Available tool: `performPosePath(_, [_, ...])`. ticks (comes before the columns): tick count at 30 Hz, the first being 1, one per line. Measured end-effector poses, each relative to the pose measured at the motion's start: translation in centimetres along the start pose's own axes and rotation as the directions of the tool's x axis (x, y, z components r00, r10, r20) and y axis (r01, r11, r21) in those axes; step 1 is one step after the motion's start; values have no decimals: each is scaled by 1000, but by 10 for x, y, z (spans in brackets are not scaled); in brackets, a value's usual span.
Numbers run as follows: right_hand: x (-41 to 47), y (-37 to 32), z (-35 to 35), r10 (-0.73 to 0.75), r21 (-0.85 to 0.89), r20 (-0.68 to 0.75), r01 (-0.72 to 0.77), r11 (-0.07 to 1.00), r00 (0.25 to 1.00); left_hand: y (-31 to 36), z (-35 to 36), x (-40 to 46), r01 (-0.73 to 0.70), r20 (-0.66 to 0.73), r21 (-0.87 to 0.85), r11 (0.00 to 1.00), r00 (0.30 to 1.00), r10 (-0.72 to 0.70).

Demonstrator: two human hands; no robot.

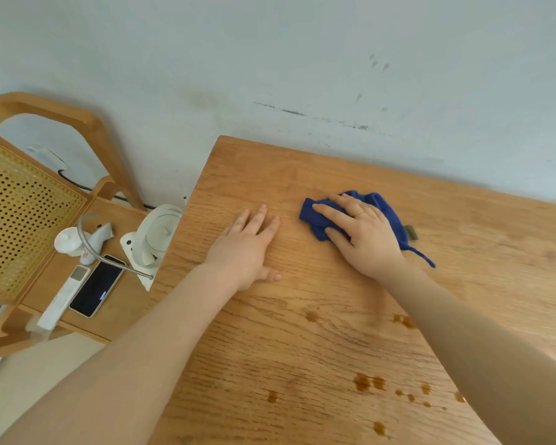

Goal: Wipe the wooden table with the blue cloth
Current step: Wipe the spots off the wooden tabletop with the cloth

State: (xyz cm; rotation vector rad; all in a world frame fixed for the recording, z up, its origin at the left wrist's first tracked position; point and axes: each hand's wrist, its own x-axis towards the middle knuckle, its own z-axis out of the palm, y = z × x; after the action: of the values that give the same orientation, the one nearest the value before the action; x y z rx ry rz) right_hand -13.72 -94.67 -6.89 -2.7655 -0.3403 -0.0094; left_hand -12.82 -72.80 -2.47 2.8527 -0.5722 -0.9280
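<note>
**Blue cloth under right hand, far part of wooden table**

Item 1. Blue cloth (387,208): bunched, lying on the far part of the table top, near the wall edge. A small tag and a thin blue cord trail from its right and near side.

Item 2. Right hand (363,234): laid flat over the cloth, fingers straight and spread, pressing it to the wood. A gold ring on one finger. Nothing gripped.

Item 3. Left hand (249,245): flat on bare wood just left of the cloth, not touching it; fingers extended, thumb out to the side. Holds nothing.

Item 4. Wooden table (302,342): light oak grain, far edge against a pale wall (270,59). Brown drops (365,382) scattered over the near part, well apart from the cloth.

Item 5. Chair (23,213): wooden, cane back, standing left of the table. On its seat: a dark-screened phone (95,287), a white remote (65,293) touching the phone's left side, a white fan (156,236) close to the table edge, and a small white object not identifiable.
</note>
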Motion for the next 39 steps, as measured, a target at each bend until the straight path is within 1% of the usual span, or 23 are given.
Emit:
performPosePath(2, [23, 21, -4, 10, 3, -44, -10, 1000, 999, 3, -2, 1, 24, 7, 31, 999, 1000, -24])
performPosePath(4, [47, 40, -9, 107, 16, -112, -106, 994, 988, 5, -3, 1, 49, 21, 42, 998, 999, -50])
performPosePath(6, [61, 50, -9, 217, -55, -106, -223, 973, 970, 6, -2, 0, 78, 42, 37, 996, 996, -80])
performPosePath(8, [58, 41, -8, 254, -155, -71, -263, 952, 964, 14, -3, 0, 131, 60, 31, 991, 989, -132])
performPosePath(10, [35, 25, -8, 227, -175, 3, -223, 959, 974, 27, -5, 1, 181, 43, 46, 982, 982, -183])
performPosePath(12, [0, 12, -11, 137, -203, 77, -119, 972, 988, 38, -5, 3, 198, 20, 39, 979, 980, -199])
performPosePath(13, [-20, 7, -13, 68, -227, 88, -46, 973, 994, 41, -4, 3, 201, 28, 8, 980, 979, -201])
performPosePath(15, [-44, 10, -19, -54, -274, 112, 83, 958, 992, 44, -4, 5, 196, 61, -117, 974, 980, -190])
performPosePath(17, [-37, 31, -22, -149, -269, 154, 186, 945, 977, 49, -7, 2, 166, 41, -230, 959, 986, -161])
performPosePath(18, [-26, 43, -21, -163, -257, 149, 197, 946, 975, 54, -8, 1, 146, 0, -241, 960, 989, -150])
performPosePath(19, [-12, 54, -21, -140, -244, 117, 165, 956, 983, 60, -7, 0, 126, -51, -227, 966, 989, -141])
performPosePath(21, [17, 72, -23, 10, -215, 37, -1, 977, 999, 75, -5, 1, 95, -138, -169, 981, 983, -119])
performPosePath(22, [30, 79, -23, 91, -195, 11, -87, 977, 996, 83, -4, 2, 91, -154, -128, 988, 982, -110])
performPosePath(23, [37, 83, -24, 138, -168, -8, -137, 976, 990, 91, -2, 3, 98, -150, -83, 992, 983, -110])
performPosePath(24, [37, 84, -24, 136, -133, -13, -137, 982, 991, 98, 0, 3, 120, -134, -48, 992, 983, -126])
performPosePath(27, [3, 78, -27, -27, -36, 7, 27, 999, 1000, 114, 3, 6, 206, -69, -50, 977, 975, -209])
performPosePath(29, [-30, 73, -27, -137, -36, 57, 139, 990, 989, 122, 6, 8, 237, -48, -67, 969, 969, -241])
performPosePath(31, [-49, 72, -27, -176, -40, 102, 181, 983, 979, 127, 13, 9, 267, -54, -68, 961, 961, -271])
performPosePath(34, [-32, 85, -30, -227, -61, 72, 231, 971, 971, 132, 22, 11, 289, -69, -80, 954, 953, -294])
performPosePath(35, [-19, 89, -29, -197, -73, 47, 200, 977, 979, 132, 24, 12, 291, -72, -82, 953, 952, -297])
performPosePath(36, [-4, 94, -29, -137, -81, 23, 139, 987, 990, 131, 25, 14, 298, -75, -87, 951, 950, -304])
performPosePath(38, [27, 101, -27, 26, -92, -7, -27, 995, 1000, 129, 26, 16, 309, -80, -93, 947, 945, -316])
performPosePath(39, [37, 102, -27, 81, -102, -24, -83, 991, 996, 129, 27, 17, 309, -84, -97, 946, 945, -318])
